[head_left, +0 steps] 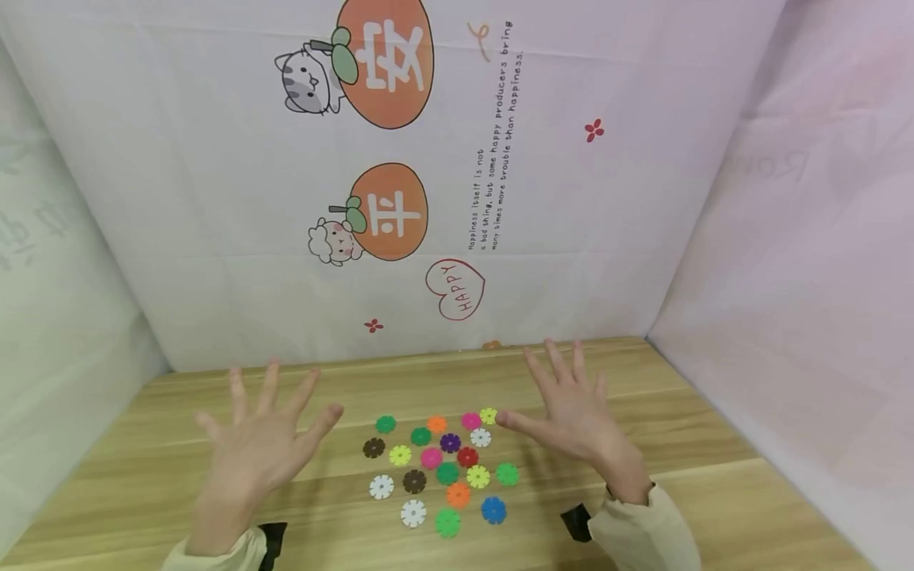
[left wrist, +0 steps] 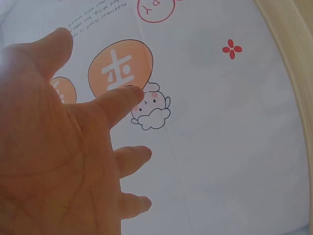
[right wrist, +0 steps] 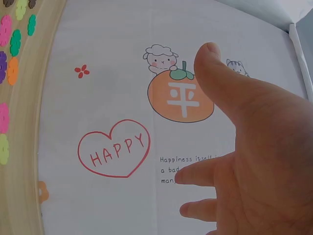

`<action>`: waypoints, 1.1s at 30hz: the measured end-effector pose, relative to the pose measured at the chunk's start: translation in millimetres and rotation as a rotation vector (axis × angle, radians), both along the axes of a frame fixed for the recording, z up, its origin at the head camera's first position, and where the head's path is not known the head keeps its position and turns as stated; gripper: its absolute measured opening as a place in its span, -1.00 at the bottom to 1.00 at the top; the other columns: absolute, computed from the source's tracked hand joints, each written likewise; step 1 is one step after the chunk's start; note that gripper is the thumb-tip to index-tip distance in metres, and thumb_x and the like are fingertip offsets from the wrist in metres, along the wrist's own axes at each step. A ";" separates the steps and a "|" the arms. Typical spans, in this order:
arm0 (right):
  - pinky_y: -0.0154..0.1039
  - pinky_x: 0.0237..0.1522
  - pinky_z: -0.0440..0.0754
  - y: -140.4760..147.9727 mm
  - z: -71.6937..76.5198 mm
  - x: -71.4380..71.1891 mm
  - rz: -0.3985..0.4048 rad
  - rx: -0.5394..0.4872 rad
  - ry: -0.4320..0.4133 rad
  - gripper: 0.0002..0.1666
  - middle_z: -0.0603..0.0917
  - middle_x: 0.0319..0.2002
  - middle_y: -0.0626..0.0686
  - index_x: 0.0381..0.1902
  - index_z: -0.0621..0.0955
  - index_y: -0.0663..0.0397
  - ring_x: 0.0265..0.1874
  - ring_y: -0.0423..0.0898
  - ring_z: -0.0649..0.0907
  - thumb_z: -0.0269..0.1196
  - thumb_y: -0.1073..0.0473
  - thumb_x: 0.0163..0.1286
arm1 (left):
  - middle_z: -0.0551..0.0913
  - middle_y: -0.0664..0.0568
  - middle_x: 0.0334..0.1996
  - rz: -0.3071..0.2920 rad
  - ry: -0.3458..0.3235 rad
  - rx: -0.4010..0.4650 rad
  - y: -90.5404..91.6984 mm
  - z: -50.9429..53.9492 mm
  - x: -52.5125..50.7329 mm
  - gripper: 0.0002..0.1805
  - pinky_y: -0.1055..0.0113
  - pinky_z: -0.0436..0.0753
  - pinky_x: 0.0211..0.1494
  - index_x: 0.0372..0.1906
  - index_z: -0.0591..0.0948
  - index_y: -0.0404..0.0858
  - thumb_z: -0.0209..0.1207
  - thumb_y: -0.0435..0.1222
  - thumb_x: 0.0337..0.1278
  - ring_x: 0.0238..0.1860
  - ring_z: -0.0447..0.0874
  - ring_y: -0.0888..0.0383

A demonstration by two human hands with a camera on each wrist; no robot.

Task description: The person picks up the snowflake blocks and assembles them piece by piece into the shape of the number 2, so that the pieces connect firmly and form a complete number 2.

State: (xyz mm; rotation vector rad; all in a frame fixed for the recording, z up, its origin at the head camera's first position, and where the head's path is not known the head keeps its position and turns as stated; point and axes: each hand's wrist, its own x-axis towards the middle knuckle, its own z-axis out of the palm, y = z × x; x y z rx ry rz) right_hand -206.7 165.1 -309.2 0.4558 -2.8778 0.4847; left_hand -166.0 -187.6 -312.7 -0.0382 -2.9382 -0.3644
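Several small notched plastic discs (head_left: 447, 473) in green, white, yellow, orange, pink, brown, purple, red and blue lie flat and loosely spread on the wooden table (head_left: 321, 515). To their left is my left hand (head_left: 260, 444), fingers spread and straight, holding nothing. On the other side, my right hand (head_left: 578, 416) is spread the same way, also holding nothing. In the head view its thumb tip overlaps the edge of a yellow disc (head_left: 489, 415); whether they touch I cannot tell. Some discs (right wrist: 15, 43) show at the left edge of the right wrist view.
A white printed cloth (head_left: 557, 198) with orange fruit drawings, a heart and text stands upright behind the table. White cloth walls (head_left: 800, 262) close off both sides. Black straps (head_left: 577, 523) show at both wrists beside the pale sleeves (head_left: 646, 531).
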 end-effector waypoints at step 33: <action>-0.06 -0.27 0.59 -14.7 -63.8 -20.2 0.180 -0.038 -0.338 -0.70 0.63 -0.33 0.05 -0.18 0.64 0.17 -0.35 -0.05 0.57 0.43 0.25 0.10 | 0.68 -0.07 -0.27 -0.316 -0.248 0.095 62.0 -57.5 -24.5 -0.72 0.04 0.60 -0.12 -0.27 0.65 -0.31 0.43 -0.37 -0.19 -0.26 0.62 0.00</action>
